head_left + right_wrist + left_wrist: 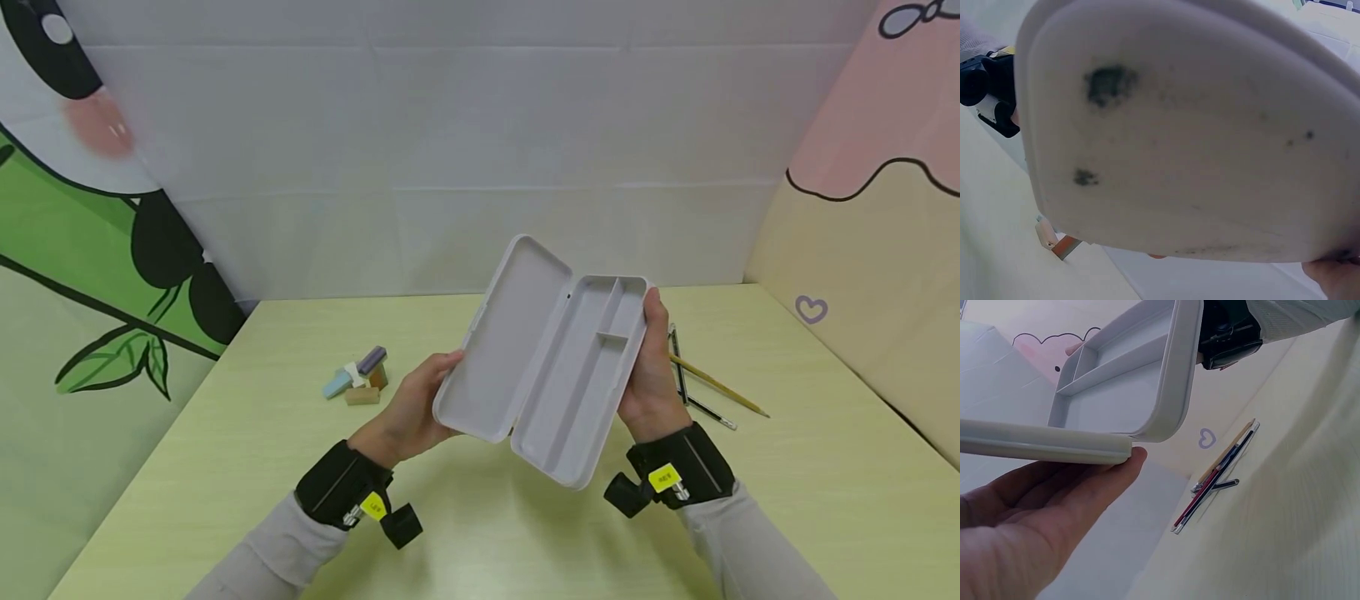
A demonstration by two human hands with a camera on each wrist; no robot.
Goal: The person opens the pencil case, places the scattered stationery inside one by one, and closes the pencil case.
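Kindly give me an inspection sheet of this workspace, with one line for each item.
Surface: pale table, shadowed under the case.
Job's things: open case, raised above the table; nothing visible in its compartments; dark marks underneath.
Clutter: small blocks left; yellow pencil and other thin sticks right.
Hands: left hand grips the lid; right hand grips the compartment side.
Cables: nothing seen.
Surroundings: pale back wall, printed side walls.
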